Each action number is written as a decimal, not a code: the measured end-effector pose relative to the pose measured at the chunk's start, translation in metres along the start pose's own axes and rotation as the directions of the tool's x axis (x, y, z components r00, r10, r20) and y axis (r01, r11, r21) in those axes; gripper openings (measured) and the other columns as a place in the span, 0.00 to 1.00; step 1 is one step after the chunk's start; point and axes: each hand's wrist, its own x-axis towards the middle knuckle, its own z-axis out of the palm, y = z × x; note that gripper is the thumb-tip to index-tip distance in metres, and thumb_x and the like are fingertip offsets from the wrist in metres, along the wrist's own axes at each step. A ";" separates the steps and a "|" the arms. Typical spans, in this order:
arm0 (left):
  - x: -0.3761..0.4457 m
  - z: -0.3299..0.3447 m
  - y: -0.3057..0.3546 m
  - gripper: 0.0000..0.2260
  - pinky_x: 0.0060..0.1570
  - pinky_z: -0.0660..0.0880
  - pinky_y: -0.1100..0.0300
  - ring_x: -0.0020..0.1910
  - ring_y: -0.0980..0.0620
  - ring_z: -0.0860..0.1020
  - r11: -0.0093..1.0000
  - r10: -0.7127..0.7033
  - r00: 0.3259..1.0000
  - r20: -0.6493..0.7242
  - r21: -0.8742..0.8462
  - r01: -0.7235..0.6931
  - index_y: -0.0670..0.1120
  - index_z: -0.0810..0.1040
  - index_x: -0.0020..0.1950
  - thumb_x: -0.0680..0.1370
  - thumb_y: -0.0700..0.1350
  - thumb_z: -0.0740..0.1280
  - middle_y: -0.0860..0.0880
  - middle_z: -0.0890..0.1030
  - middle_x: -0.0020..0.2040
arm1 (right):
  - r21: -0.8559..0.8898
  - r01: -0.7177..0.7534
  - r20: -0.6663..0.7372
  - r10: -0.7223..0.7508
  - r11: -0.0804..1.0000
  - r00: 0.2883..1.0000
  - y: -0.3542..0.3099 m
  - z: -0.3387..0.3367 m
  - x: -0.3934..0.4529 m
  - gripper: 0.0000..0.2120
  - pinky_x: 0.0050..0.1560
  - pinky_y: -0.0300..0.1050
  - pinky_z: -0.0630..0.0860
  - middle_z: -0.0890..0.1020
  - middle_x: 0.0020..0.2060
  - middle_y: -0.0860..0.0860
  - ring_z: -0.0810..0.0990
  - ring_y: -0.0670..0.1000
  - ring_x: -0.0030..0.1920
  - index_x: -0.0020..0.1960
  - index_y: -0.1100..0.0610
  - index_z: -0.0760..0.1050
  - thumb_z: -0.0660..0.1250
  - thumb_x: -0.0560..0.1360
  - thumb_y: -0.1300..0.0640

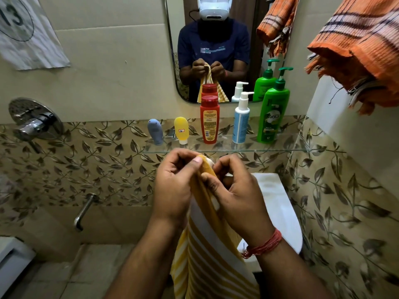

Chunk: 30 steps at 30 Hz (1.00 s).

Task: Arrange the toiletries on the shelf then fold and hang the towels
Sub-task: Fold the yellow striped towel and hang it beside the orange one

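While the five bottles stand lined up on the glass shelf (287, 145), the yellow striped towel (207, 251) is pinched at its top edge by the left hand (174, 186) and the right hand (237, 199), hanging below them. Risk: corners misaligned, so the fold skews; a loose pinch drops it.

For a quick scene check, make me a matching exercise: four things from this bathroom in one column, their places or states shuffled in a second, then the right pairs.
Column one:
1. green pump bottle
2. blue-grey tube
3. orange towel
4. yellow striped towel

Column two:
A. left end of the glass shelf
B. pinched by the left hand and right hand
C. right end of the glass shelf
D. hanging at upper right

Pairs: 1-C, 2-A, 3-D, 4-B
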 end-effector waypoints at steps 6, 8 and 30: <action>0.034 -0.033 0.012 0.11 0.44 0.78 0.63 0.40 0.58 0.80 0.988 0.131 0.934 -0.332 -0.029 -0.149 0.51 0.79 0.44 0.81 0.37 0.65 0.55 0.82 0.39 | -0.125 0.083 0.376 -0.030 0.989 0.926 0.040 -0.018 -0.009 0.16 0.38 0.46 0.69 0.74 0.33 0.52 0.73 0.47 0.35 0.38 0.55 0.70 0.67 0.77 0.45; 0.044 -0.044 0.016 0.10 0.46 0.78 0.64 0.40 0.60 0.80 0.978 0.165 0.885 -0.436 -0.041 -0.202 0.50 0.77 0.45 0.81 0.36 0.66 0.54 0.81 0.40 | -0.191 0.090 0.431 0.002 0.978 0.902 0.053 -0.025 -0.011 0.20 0.35 0.43 0.66 0.70 0.30 0.50 0.70 0.45 0.33 0.36 0.53 0.67 0.64 0.76 0.40; 0.058 -0.083 0.011 0.10 0.44 0.75 0.72 0.40 0.64 0.80 0.971 0.207 0.717 -0.666 0.050 -0.234 0.53 0.76 0.46 0.80 0.37 0.66 0.55 0.79 0.44 | -0.636 0.434 0.578 0.021 0.638 0.816 0.037 -0.113 -0.008 0.20 0.39 0.39 0.68 0.74 0.35 0.38 0.68 0.42 0.45 0.39 0.44 0.71 0.52 0.74 0.30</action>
